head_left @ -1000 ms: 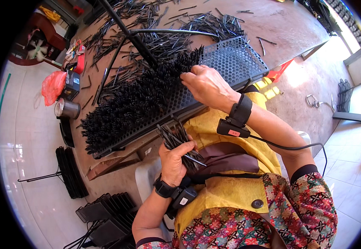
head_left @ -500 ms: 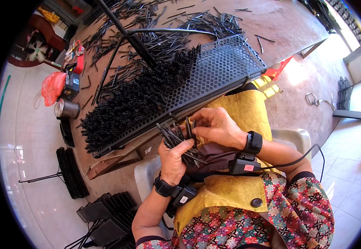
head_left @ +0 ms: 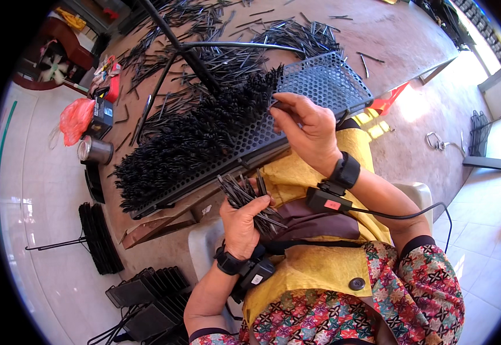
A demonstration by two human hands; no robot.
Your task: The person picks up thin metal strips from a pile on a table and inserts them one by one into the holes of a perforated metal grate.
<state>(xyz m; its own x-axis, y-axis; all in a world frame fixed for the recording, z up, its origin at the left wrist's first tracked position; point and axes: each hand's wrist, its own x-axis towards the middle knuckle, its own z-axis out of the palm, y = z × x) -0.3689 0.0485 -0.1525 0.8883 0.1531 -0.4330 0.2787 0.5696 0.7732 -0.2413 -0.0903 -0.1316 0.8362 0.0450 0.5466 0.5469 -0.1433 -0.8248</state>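
My left hand (head_left: 241, 224) is closed round a bunch of thin black strips (head_left: 242, 194), held low above my lap. My right hand (head_left: 315, 131) is over the perforated black panel (head_left: 325, 77), its thumb and fingers pinched on a short dark strip (head_left: 283, 107). The pinch is beside the end of a dense block of black tufts (head_left: 187, 135) that fills the left part of the panel. Bare holes show on the panel's right part. My fingers partly hide the strip, so I cannot tell whether its tip is in a hole.
Loose black strips (head_left: 296, 37) are scattered over the brown table (head_left: 394, 34) beyond the panel. A black bar frame (head_left: 172, 34) rises behind the tufts. At left are a metal can (head_left: 95, 150) and a red plastic bag (head_left: 76, 119). Black panels (head_left: 147, 299) are stacked on the floor.
My right hand has moved from the bunch up and away to the panel, beside the tufts' end, with a strip in its fingers. My left hand stays almost still with the bunch.
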